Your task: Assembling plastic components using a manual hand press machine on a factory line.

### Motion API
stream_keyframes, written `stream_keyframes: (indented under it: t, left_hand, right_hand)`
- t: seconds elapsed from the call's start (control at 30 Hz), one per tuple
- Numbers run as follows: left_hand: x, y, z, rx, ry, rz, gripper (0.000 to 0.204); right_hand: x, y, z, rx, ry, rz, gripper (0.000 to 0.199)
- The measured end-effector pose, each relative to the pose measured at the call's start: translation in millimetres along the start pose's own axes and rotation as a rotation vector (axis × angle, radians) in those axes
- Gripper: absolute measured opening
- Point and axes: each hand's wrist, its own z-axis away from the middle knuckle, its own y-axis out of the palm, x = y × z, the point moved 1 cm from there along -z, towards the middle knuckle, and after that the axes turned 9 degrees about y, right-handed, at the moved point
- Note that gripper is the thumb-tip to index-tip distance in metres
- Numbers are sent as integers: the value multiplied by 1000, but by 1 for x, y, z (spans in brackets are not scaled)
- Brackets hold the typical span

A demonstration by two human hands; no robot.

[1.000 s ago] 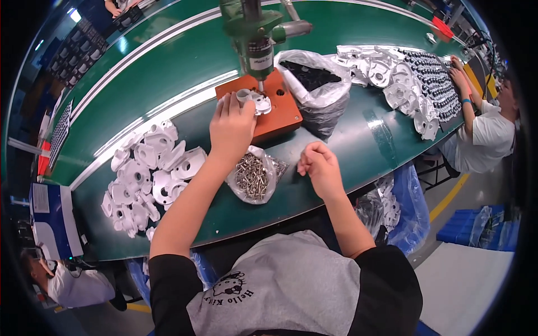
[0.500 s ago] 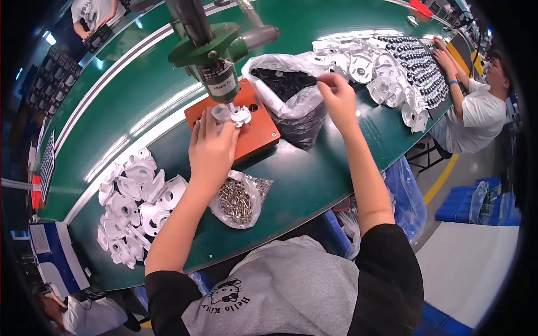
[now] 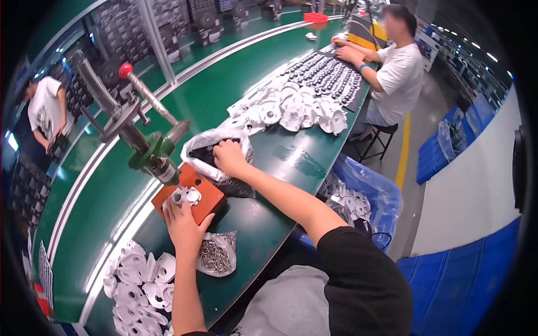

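Observation:
My left hand (image 3: 186, 224) rests at the near edge of an orange block (image 3: 209, 197), fingers stretched out and touching a white plastic part (image 3: 193, 195) set on it. Its thumb is spread apart on the block's right side. Above the block stands a green hand press (image 3: 159, 162) with a red-knobbed lever. My right hand (image 3: 230, 159) reaches into the mouth of a clear plastic bag (image 3: 244, 147) holding black pieces. Its fingers curl downward, and the bag's contents hide the tips, so what they pinch cannot be seen.
Several white plastic parts (image 3: 131, 288) are heaped at near left. Metal screws (image 3: 213, 256) fill a small open bag. More white parts (image 3: 291, 109) and rows of black pieces (image 3: 328, 73) lie toward a co-worker (image 3: 395, 70) on the right. A blue-lined bin (image 3: 381, 187) stands beside the table.
The view has swung to the right and up. My right hand has gone from the air beside the bag into its mouth. My left hand stays at the white part, its thumb now farther out.

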Motion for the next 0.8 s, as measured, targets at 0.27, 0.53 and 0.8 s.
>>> stream_keyframes:
  t: [0.27, 0.53, 0.8]
  left_hand:
    - [4, 10, -2, -17, -5, -20, 69]
    - [-2, 1, -9, -38, -36, 30, 76]
    - [-3, -1, -11, 28, -90, -23, 77]
  right_hand:
    - [27, -38, -17, 132, 125, -146, 9]
    - [77, -46, -1, 406, 124, -839, 17]
    - [82, -24, 15, 342, -26, -671, 16]
